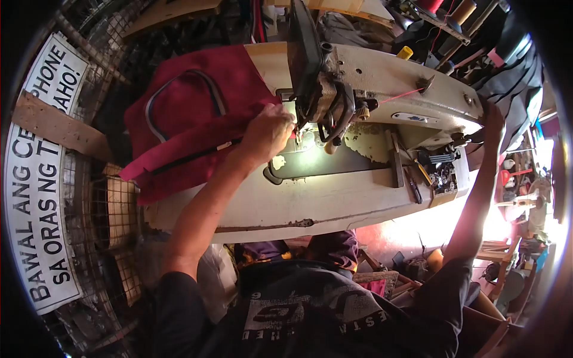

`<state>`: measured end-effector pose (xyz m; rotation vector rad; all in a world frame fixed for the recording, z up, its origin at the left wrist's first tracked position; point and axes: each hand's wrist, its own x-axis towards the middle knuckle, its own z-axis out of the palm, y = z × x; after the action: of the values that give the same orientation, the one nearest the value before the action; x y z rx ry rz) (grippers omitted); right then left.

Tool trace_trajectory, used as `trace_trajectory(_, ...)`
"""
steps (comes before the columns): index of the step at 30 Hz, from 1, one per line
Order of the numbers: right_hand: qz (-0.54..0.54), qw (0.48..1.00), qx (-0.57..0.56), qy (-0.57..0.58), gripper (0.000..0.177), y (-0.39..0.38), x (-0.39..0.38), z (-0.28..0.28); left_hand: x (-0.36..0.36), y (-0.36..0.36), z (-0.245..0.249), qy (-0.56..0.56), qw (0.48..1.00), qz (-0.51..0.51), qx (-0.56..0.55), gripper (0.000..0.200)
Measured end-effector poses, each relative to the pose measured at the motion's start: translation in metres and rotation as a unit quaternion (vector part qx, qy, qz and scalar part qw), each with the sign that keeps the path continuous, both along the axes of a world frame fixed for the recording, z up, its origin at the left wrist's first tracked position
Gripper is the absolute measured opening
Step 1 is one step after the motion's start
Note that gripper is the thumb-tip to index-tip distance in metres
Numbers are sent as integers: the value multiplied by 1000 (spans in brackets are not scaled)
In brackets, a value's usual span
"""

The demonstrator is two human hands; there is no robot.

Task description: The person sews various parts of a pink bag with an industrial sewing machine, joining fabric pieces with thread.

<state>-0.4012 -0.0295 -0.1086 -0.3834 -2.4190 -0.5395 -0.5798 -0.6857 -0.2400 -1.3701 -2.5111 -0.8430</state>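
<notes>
My left hand (271,132) is closed on the edge of a dark red cloth bag (179,98), close beside the needle area of a sewing machine (376,74). The bag has a grey-and-black strap handle (154,107) and a dark zipper (197,156) along its near side. It lies on the machine table, left of the needle. My right arm reaches to the far right end of the machine, where my right hand (493,116) is at the handwheel end; its fingers are dark and hidden. A red thread (400,95) runs along the machine's arm. A lamp lights the needle area.
Scissors (413,184) and a box of small metal parts (443,176) sit on the right of the worn table (286,209). Thread spools (462,12) stand at the back right. A wire mesh (122,209) with a lettered sign (45,173) borders the left.
</notes>
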Motion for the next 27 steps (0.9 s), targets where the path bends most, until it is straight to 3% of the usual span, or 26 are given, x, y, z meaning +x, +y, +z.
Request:
trace_trajectory(2,26,952,-223,210,34,-49,29,-45,4,2,-8,73,995,17,-63,8)
trace_trajectory(4,-33,906,-266,328,34,-80,51,-108,9,1,-9,69,997,28,-20,9)
trace_trajectory(6,43,914,-311,257,36,-77,69,-145,9,2,-11,94,995,9,-15,9)
trace_trajectory(7,112,842,-424,313,42,-69,67,-147,4,0,-12,125,992,-9,-29,9)
trace_trajectory(8,110,807,-478,328,43,-58,68,-145,3,-1,-14,152,987,-27,-45,10)
trace_trajectory(10,103,725,-579,359,45,-122,47,-82,4,3,-14,81,996,10,-29,10)
trace_trajectory(11,82,742,-563,354,49,-104,40,-82,7,6,-11,60,998,35,-6,10)
trace_trajectory(12,41,881,-392,262,45,-72,41,-81,9,7,-8,40,997,62,16,10)
trace_trajectory(14,5,984,-165,71,45,-41,31,-45,7,6,-6,77,991,106,-5,9)
trace_trajectory(15,6,999,-37,4,49,-25,24,-26,8,9,-9,89,989,115,-17,9)
trace_trajectory(16,115,992,7,-51,46,-49,9,9,-4,8,-30,83,983,162,-17,9)
trace_trajectory(17,108,982,85,-131,44,36,-5,4,-10,4,-39,112,977,182,-5,10)
trace_trajectory(18,21,975,44,-218,42,-31,-16,38,-7,4,-19,27,963,269,-12,11)
trace_trajectory(20,-18,961,98,-258,40,-33,-33,43,-33,-19,-47,4,949,305,85,13)
trace_trajectory(21,-24,984,-85,-155,38,-47,-33,38,-40,-32,-50,-6,942,314,121,16)
trace_trajectory(22,-23,964,-261,-42,35,-56,-33,31,-42,-42,-44,-12,935,340,102,17)
trace_trajectory(25,29,976,-132,170,31,-82,-7,-11,-28,-55,-33,-57,928,358,92,18)
trace_trajectory(27,17,948,-147,283,31,-95,10,-37,-21,-62,-36,-80,915,387,86,18)
